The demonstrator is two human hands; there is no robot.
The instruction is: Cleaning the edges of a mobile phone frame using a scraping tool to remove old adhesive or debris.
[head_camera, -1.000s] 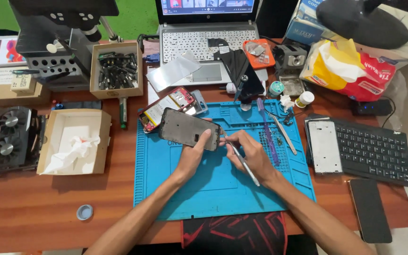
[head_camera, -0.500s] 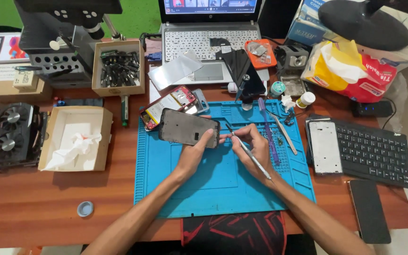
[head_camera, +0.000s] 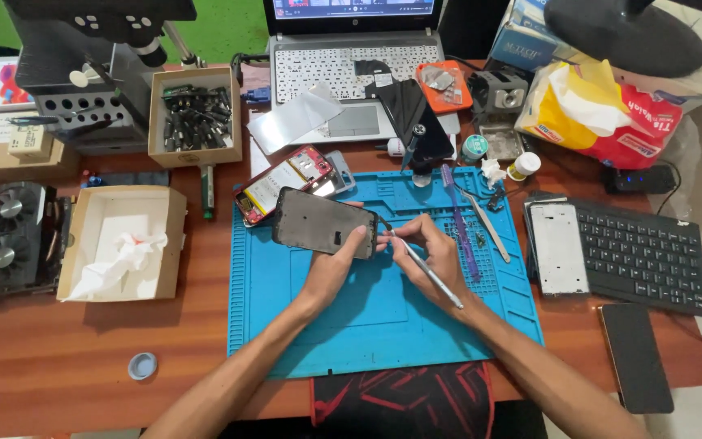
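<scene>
Gripping the dark phone frame (head_camera: 323, 223) by its right end, the left hand (head_camera: 336, 267) holds it tilted above the blue mat (head_camera: 286, 325), near the mat's far edge. The right hand (head_camera: 431, 257) pinches a thin metal tool (head_camera: 424, 268), whose tip touches the frame's right edge. Compared with half a second ago, both hands sit about where they were, the tool angled much the same. A red opened phone (head_camera: 286, 184) lies at the mat's far-left corner, with a white-lined box (head_camera: 123, 242) towards the surface's left edge.

Two bare forearms, left hand (head_camera: 336, 268), right hand (head_camera: 432, 258), no sleeves (no rings or watch visible), short-nailed fingers (head_camera: 357, 241)
</scene>
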